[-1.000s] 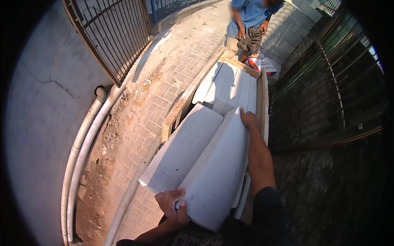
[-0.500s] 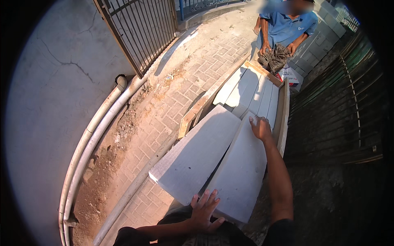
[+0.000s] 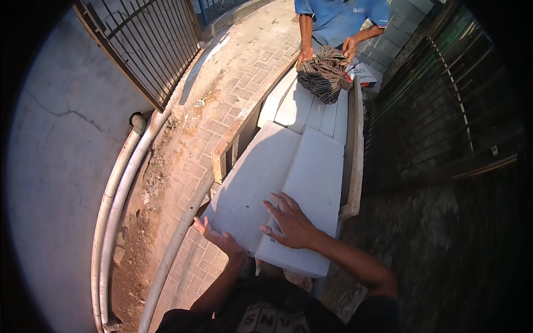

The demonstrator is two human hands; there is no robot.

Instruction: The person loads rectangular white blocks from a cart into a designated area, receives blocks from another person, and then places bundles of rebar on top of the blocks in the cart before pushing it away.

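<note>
Two large pale lightweight concrete blocks lie side by side on the near end of a wooden-sided cart. My left hand (image 3: 222, 240) is at the near left corner of the left block (image 3: 244, 177), its fingers apart and the thumb toward the block. Above the right block (image 3: 316, 172), close to the seam, my right hand (image 3: 291, 223) is spread palm down; whether it touches the surface I cannot tell. Neither hand grips anything. The two blocks now sit close together, their far ends near a row of several more blocks (image 3: 313, 114).
Wooden side boards (image 3: 355, 150) flank the load. Across the cart, a person in a blue shirt (image 3: 338, 22) holds a bundle of brown-grey cord (image 3: 322, 75) over the far blocks. A white carton (image 3: 363, 75) stands behind. Left are pipes (image 3: 125, 183), a metal gate (image 3: 147, 50) and paving (image 3: 244, 83).
The right block has moved left against its neighbour, closing the gap. My right hand has come back from its far end; my left has shifted left. The other person's cord bundle is now over the blocks.
</note>
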